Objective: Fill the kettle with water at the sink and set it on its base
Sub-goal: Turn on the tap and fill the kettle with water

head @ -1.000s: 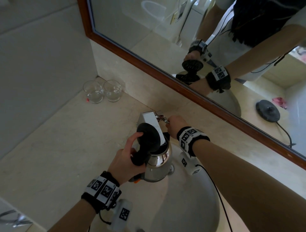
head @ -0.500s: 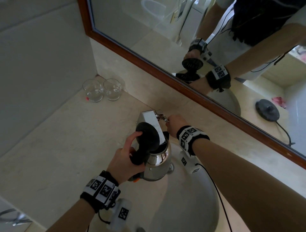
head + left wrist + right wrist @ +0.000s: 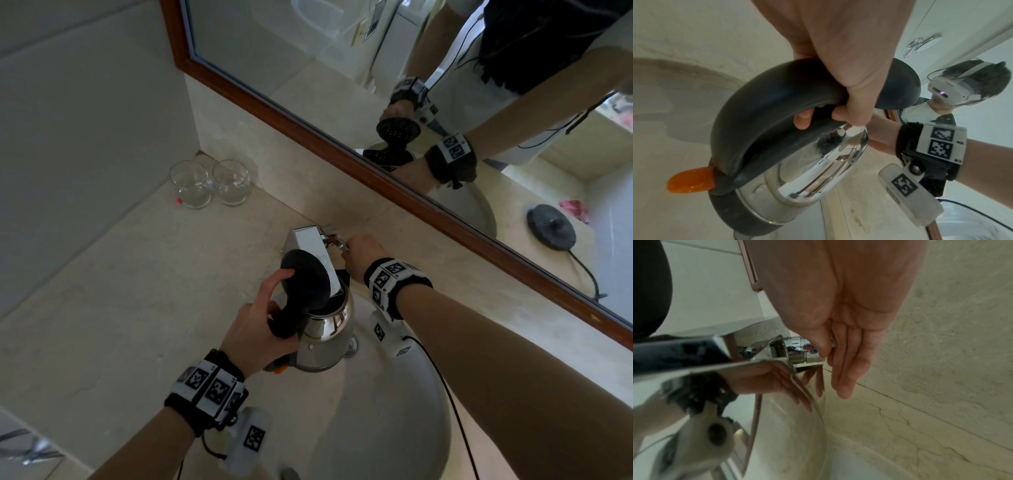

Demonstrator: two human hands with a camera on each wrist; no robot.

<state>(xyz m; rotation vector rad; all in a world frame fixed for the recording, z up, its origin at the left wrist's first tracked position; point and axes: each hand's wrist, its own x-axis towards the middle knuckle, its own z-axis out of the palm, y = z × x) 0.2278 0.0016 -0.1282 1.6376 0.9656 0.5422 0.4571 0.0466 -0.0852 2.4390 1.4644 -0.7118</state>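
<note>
While sink [image 3: 394,428] sits in beige surface [image 3: 120,291] | kettle [image 3: 325,339] held over basin under faucet [image 3: 310,250], lid up | left hand [image 3: 257,329] fingers wrapped round kettle handle | right hand [image 3: 359,253] pinching faucet lever [image 3: 337,242], other fingers straight.

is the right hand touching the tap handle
Touching: the right wrist view shows the right hand pinching the chrome tap handle between thumb and fingers.

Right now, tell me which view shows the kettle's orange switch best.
The left wrist view: the orange switch juts out large and unblocked below the handle that the left hand grips. The head view shows only a small orange sliver under the kettle. The right wrist view shows none of it.
</note>
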